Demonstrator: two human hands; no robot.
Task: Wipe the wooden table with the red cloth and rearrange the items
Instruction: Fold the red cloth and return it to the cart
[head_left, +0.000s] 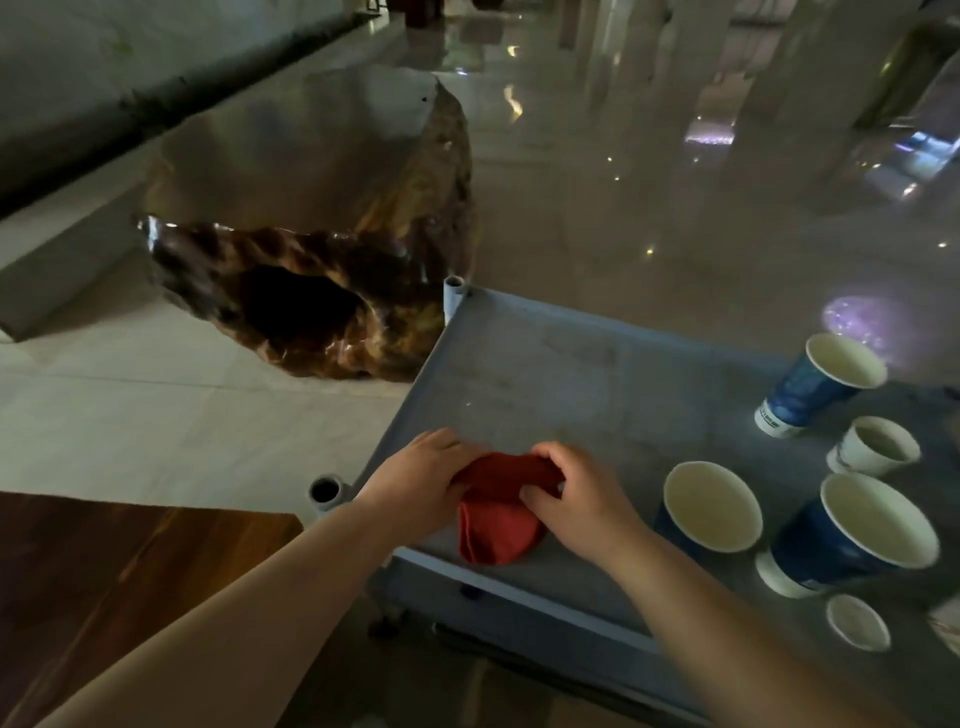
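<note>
Head view: we are looking down at a grey shelf (545, 364) beside a wooden table (104, 561).
Cloth: the red cloth (498, 519) is lying bunched on the shelf near its front edge.
Left hand (415, 486): we are gripping the cloth's left side.
Right hand (576, 499): we are pinching the cloth's top edge.
Cups: five paper cups (711, 506) are standing to the right, apart from the cloth.

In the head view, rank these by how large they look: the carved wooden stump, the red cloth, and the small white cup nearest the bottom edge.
1. Carved wooden stump, largest by far, though farthest away.
2. Red cloth, partly covered by both hands.
3. Small white cup, smallest.
</note>
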